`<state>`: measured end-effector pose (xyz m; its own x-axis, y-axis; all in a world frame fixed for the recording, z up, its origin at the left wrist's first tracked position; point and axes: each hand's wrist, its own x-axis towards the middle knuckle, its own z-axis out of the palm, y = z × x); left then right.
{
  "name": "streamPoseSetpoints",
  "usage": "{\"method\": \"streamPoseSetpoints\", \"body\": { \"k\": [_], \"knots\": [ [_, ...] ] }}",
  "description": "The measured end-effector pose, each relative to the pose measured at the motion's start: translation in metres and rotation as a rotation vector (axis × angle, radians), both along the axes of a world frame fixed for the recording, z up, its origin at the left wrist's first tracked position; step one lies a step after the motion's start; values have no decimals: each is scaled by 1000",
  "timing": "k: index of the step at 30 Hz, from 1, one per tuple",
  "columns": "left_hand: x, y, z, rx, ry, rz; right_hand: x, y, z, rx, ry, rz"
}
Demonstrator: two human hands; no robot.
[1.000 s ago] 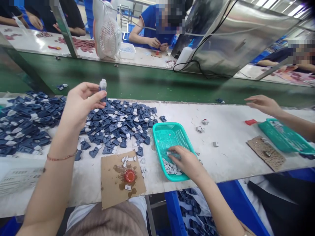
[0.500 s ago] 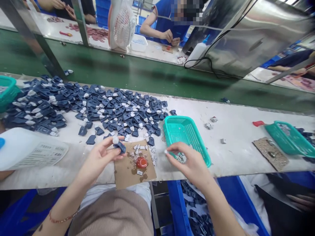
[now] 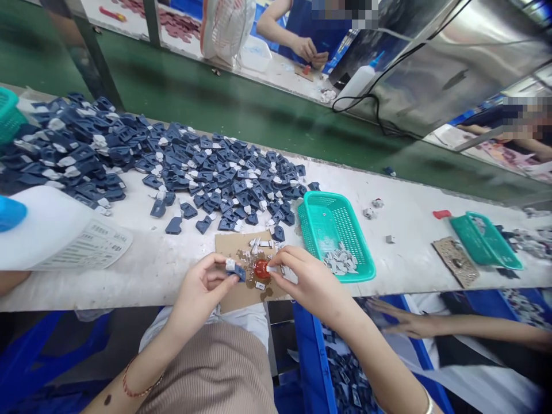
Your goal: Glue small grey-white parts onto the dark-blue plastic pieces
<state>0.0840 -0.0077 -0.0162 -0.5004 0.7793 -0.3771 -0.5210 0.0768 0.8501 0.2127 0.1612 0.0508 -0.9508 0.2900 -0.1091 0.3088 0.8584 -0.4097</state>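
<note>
My left hand (image 3: 211,282) pinches a dark blue part (image 3: 238,272) with a white piece on its top, over the left side of a cardboard sheet (image 3: 230,302). Between thumb and forefinger of my right hand (image 3: 302,276) is a small white piece (image 3: 271,268), right beside a red cap (image 3: 261,269) on the cardboard. Small white pieces and wet spots surround the cap. Right of the cardboard stands a green basket (image 3: 370,270) holding many pale grey pieces. A large pile of dark blue parts (image 3: 185,167) lies behind my hands.
A white bottle (image 3: 64,230) with a blue cap lies at the left. Farther right are another green basket (image 3: 487,244) and a perforated brown board (image 3: 455,261). A person's hand (image 3: 405,319) reaches in at the lower right. Blue crates stand below the table edge.
My right hand has moved left from the green basket to the red cap with the small white piece. My left hand still holds the blue part, now turned and nearer the cap. The view has shifted.
</note>
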Motion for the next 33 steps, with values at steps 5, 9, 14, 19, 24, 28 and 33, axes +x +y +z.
{"method": "streamPoseSetpoints", "body": {
  "k": [5, 9, 14, 19, 24, 28, 33],
  "knots": [
    [0, 0, 3, 4, 11, -31, -5, -3, 2, 29, -28, 6],
    [1, 1, 7, 13, 10, -41, -5, -4, 7, -6, -16, -28],
    [7, 6, 10, 32, -24, -35, 0, -5, 14, -240, 110, -165],
    [14, 12, 14, 88, -40, -43, 1, -16, 19, -451, 192, -203],
    [18, 13, 16, 143, -48, -38, -3, -23, 21, -521, 197, -175],
    [18, 11, 16, 164, -36, -14, -6, -25, 19, -539, 197, -163],
    [18, 10, 17, 194, -14, -1, -6, -26, 16, -538, 194, -157]
  ]
}}
